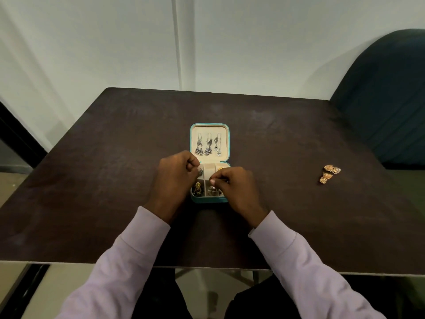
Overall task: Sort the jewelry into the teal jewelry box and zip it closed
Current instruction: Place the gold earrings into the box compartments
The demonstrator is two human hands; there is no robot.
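**Seating a small piece in the tray — gold pair not yet in**

Working over the teal jewelry box (209, 199), lid open flat on the dark table (115, 157), roughly centre.

Left to right:

- Left hand (174, 178): fingers curled, tips pinched on a small silvery piece (200, 172) at the tray's upper-left compartment. Can't tell if it's resting in the slot or held just above.
- Box lid: three silver drop earrings (208, 145) hung in a row on the cream lining. Tray below: dark-and-gold piece (197, 189) front-left, another silvery piece (211, 189) next to it, sth gold (220, 168) top-right.
- Right hand (234, 183): curled too, thumb and forefinger pinched together over the tray's middle — whatever sits between them too small to make out.
- Well off to the right, on bare table: gold earring pair (330, 173), apart from the box.

Doing it well, prob.: keep both pinches low over the slot, lower rather than drop, avoid snagging neighbouring pieces or the dividers. Release only once settled. Then fetch the gold pair w/ right hand; zip last, checking nothing hangs over the rim.
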